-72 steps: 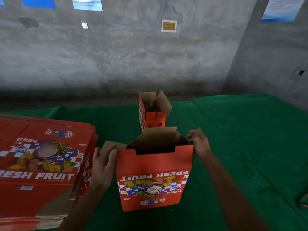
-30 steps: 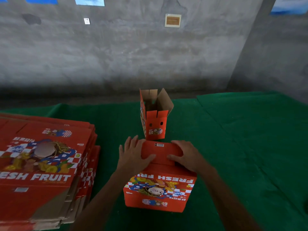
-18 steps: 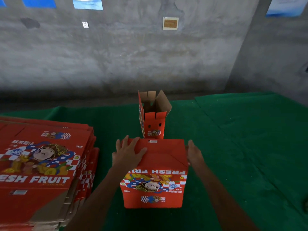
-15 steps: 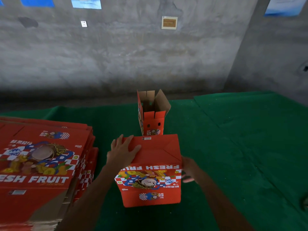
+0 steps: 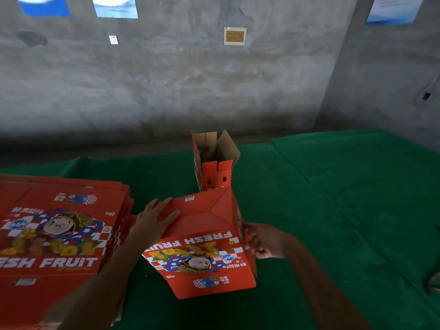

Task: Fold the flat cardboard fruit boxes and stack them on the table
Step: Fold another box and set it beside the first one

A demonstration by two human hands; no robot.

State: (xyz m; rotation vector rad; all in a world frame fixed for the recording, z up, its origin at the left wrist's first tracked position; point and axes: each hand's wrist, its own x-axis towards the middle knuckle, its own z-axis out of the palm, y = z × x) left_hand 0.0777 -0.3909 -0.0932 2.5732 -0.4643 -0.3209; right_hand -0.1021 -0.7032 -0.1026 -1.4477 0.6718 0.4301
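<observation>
Head camera looks down on a desk (image 5: 333,186) covered with green cloth. Low in the centre of the frame a red fruit box (image 5: 202,244) is in the hands, tipped so that its closed bottom faces up and away, and the printed side with the upside-down words "FRESH FRUIT" faces the camera. The left hand (image 5: 152,222) lies flat on the closed bottom panel, fingers straight and spread, pressing and not gripping. The right hand (image 5: 264,241) is at the right side of the box; its fingers are curled against the edge there and seem to grasp it, though the box hides the fingertips.

At the left of the frame lies a thick pile of flat boxes (image 5: 59,234), not yet folded. Just above the held box, in the centre, one finished box (image 5: 214,163) stands upright on the desk with its top flaps open.

I judge that the bottom flaps of this box are already locked, and the step in hand is turning the box over to stand it up. The next move calls for rotating it until the bottom sits on the cloth, then placing it beside or against the finished box. The right hand must keep the side wall straight during the turn, or the bottom flaps may spring open again. Many flat boxes remain, so the task is in its early part.
</observation>
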